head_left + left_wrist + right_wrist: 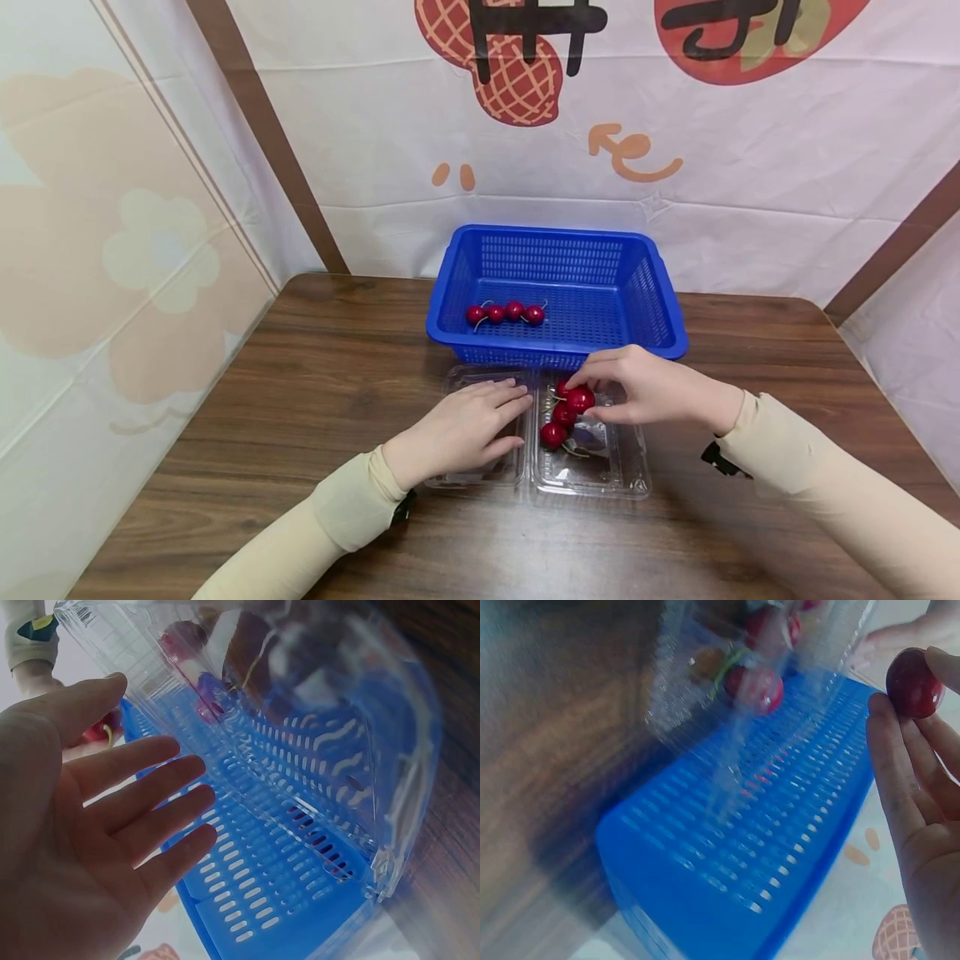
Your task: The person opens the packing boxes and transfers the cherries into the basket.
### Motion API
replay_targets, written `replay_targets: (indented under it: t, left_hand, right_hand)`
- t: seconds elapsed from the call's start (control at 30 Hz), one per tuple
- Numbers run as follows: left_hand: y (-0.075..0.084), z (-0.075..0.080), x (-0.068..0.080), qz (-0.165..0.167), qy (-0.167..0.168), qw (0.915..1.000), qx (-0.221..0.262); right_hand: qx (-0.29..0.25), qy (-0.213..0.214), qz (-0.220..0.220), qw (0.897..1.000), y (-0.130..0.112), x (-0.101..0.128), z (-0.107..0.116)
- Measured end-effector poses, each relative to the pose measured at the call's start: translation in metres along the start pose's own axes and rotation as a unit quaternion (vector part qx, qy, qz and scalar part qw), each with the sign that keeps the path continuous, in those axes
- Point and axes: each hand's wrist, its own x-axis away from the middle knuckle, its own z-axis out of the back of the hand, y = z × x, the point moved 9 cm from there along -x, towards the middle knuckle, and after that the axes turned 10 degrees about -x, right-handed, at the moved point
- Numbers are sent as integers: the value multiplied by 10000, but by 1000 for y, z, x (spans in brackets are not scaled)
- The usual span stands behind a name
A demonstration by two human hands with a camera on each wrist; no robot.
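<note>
Between thumb and fingertips my right hand pinches a red cherry over the right half of a clear plastic clamshell box. Several more cherries with green stems lie in that half, along its left side. My left hand is spread over the box's other half, the lid, with its fingers extended; in the left wrist view nothing is in its palm. Behind the box stands a blue plastic basket, with several cherries in a row on its floor at the left.
The brown wooden table carries the box and the basket. A white printed cloth hangs just behind the table's far edge, and another patterned cloth runs along the left side.
</note>
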Motion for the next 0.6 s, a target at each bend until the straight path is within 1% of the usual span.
replay_targets:
  t: [0.1,0.37,0.6]
  left_hand:
    - [0,0,0,1,33,10000,-4]
    - [0,0,1,-14,135,9999,-24]
    - [0,-1,2,-17,117,9999,-72]
  right_hand:
    - [28,10,-75,10000,0,-3,6]
    - [129,104,-55,9998,0,-12,22]
    - [167,165,-135,9996,3,-19,32]
